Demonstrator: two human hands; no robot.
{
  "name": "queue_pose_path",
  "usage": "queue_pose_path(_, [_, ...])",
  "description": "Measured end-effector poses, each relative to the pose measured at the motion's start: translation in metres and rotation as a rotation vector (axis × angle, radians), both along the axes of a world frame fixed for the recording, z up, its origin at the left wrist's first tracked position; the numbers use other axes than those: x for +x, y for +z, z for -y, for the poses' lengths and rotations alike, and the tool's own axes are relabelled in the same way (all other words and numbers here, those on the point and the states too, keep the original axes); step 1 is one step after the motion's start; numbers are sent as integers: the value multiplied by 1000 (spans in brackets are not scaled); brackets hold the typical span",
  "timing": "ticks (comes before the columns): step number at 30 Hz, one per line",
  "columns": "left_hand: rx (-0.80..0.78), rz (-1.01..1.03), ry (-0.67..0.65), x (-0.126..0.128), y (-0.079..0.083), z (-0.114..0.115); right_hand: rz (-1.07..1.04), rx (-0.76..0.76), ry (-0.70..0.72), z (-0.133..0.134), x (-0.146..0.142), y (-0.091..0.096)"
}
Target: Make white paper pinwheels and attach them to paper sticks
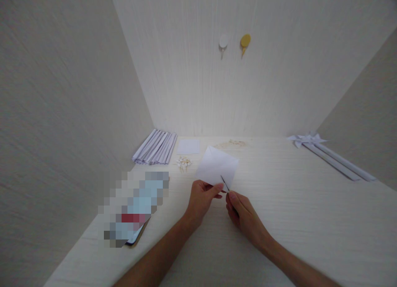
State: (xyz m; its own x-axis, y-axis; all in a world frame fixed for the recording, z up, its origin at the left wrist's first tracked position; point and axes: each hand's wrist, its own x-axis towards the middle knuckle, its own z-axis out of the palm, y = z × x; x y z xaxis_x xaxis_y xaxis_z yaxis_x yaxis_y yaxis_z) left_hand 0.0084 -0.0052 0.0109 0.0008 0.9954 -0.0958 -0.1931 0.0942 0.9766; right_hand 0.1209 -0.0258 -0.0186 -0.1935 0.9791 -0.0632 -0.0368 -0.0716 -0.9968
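My left hand [203, 198] pinches the near edge of a folded white paper sheet [217, 166] held just above the pale wooden table [279, 221]. My right hand [243, 212] is closed around a thin dark blade or scissor tip [225, 182] that touches the paper's near edge, beside my left thumb. Both hands meet at the paper's lower corner.
A fan of folded white paper strips [155, 147] lies at the back left, with a small white paper square [188, 146] and small pale bits [184, 161] beside it. A paper pinwheel on long sticks [328, 152] lies at the right. A blurred phone-like object [135, 210] rests at the left. Two hooks [234, 42] hang on the wall.
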Motion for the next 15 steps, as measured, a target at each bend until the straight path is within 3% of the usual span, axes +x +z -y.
queue_pose_path(15, [-22,23,-28,1,1,1,-16,-15,11,-1,1,-2])
